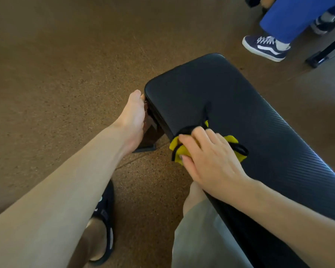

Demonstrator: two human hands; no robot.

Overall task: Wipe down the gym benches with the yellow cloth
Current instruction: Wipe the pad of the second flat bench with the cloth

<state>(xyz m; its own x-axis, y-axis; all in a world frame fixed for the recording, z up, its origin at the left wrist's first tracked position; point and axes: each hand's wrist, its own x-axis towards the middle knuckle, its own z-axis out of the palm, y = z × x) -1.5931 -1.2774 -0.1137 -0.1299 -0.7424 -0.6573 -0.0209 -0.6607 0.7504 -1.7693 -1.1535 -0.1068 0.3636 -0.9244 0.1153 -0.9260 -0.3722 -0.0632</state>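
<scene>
Bare bench pad (211,84) ahead of the cloth, open floor (56,64) left, bystander's shoe (265,47) beyond

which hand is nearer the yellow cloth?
Right. The right hand presses on the yellow cloth atop the bench pad; the left hand is apart, gripping the pad's end.

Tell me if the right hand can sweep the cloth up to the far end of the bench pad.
Probably yes. The right hand presses the yellow cloth onto the bench pad, and nothing lies on the pad ahead; the left hand grips only its side.
</scene>
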